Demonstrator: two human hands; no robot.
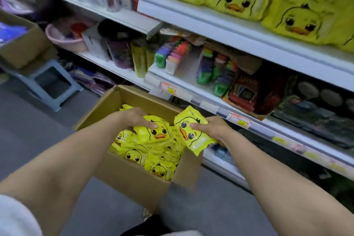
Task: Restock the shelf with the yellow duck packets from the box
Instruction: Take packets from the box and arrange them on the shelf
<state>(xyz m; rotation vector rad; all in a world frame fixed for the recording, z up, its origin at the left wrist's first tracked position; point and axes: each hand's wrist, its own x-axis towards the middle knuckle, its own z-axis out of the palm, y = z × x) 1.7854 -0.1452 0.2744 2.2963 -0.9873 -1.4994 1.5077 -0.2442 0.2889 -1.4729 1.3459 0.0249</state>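
A cardboard box (pixel 134 176) sits open on the grey floor (pixel 38 136) in front of the shelving. Its flaps stand up, and it is filled with yellow duck packets (pixel 134 156) lying flat and overlapping.

The left hand (pixel 137 118) reaches into the box and grips the top packet (pixel 159 133) at its upper left corner. The thumb presses on the face just above the duck's head, and this packet rests on the pile. The right hand (pixel 210 127) holds a raised packet (pixel 188 136) over the box's right rim. It is tilted so the duck face lies sideways, with the thumb on the front between the eyes and the fingers hidden behind. The two gripped packets are just beside each other; whether their edges touch I cannot tell.

Up at the right, the white top shelf (pixel 210 23) carries a row of yellow duck packs (pixel 237 0) side by side, faces forward. The middle shelf (pixel 183 76) below holds bright coloured packs (pixel 172 53) and a red card box (pixel 252 92), with an orange price tag (pixel 239 120) on its front rail.

At the left, a pale blue stool (pixel 49 90) stands on the floor with a second carton (pixel 24 50) just above it. A pink basin (pixel 63 41) sits on the shelf beyond. A white sleeve (pixel 15 216) shows at the lower left corner.
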